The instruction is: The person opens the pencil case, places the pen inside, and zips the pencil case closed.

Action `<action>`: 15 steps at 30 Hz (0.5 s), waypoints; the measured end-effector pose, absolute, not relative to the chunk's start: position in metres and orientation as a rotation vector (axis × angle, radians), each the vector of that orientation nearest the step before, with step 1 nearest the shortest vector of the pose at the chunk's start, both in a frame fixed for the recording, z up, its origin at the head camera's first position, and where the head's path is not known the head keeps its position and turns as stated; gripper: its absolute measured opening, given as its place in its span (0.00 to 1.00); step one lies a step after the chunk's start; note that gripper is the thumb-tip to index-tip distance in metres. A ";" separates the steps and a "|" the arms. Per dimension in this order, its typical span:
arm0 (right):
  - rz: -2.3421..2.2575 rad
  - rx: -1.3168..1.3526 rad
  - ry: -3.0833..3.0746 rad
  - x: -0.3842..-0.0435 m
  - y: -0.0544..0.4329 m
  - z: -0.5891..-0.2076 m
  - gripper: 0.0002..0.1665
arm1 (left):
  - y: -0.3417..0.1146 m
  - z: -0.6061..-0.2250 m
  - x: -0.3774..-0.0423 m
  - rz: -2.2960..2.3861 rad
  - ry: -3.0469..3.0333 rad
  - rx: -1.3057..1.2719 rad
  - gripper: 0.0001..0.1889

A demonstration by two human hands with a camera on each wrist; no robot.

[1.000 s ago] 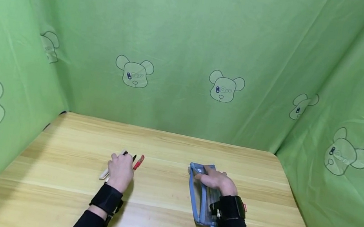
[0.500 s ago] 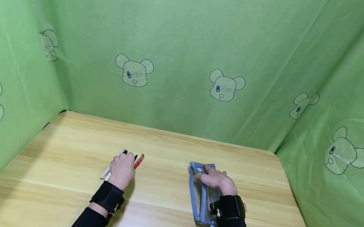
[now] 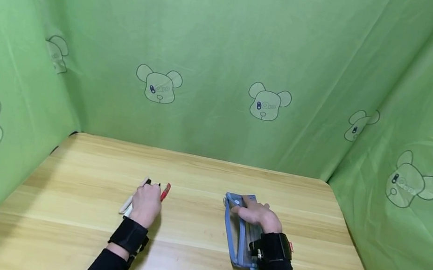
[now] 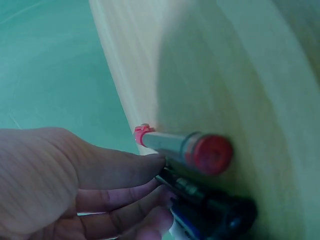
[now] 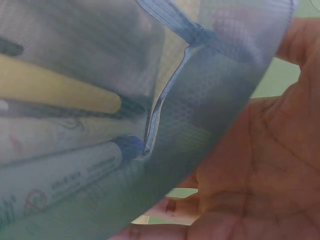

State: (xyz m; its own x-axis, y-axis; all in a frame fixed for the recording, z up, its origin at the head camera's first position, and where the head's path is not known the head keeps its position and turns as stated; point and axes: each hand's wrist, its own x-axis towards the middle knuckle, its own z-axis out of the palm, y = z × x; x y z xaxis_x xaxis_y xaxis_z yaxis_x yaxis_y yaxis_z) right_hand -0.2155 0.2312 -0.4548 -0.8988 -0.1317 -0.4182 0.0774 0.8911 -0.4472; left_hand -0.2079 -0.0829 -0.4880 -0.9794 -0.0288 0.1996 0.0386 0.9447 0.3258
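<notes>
My left hand is over a small group of pens at the left of the table. Its thumb and fingers pinch a slim black pen, seen in the left wrist view. Right beside that lies a pen with red ends and a clear barrel. White pens show partly from under the hand. My right hand grips the far end of a blue mesh pencil case, which gapes along its blue-edged opening. Through the mesh several pens show, among them a white marker with a blue end.
The wooden table has green cloth with bear-head outlines hanging behind it and on both sides. Between the two hands is a wide stretch of tabletop. Black straps circle both wrists.
My left hand has shifted slightly to the right over the pens, uncovering a bit more of the white ones. The right hand and the pencil case have stayed put.
</notes>
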 end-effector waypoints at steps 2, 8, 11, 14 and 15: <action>-0.640 -0.032 2.611 -0.215 0.231 -0.455 0.48 | -0.083 -0.488 -0.207 -0.489 -2.889 -0.013 0.07; -0.638 -0.024 2.612 -0.215 0.230 -0.454 0.48 | -0.083 -0.489 -0.208 -0.477 -2.870 -0.034 0.09; -0.641 -0.030 2.614 -0.215 0.230 -0.455 0.48 | -0.083 -0.490 -0.210 -0.496 -2.893 -0.020 0.11; -0.645 -0.024 2.611 -0.214 0.231 -0.455 0.48 | -0.084 -0.491 -0.211 -0.539 -2.917 0.005 0.12; -0.644 -0.019 2.610 -0.214 0.231 -0.455 0.48 | -0.084 -0.492 -0.211 -0.557 -2.921 0.012 0.12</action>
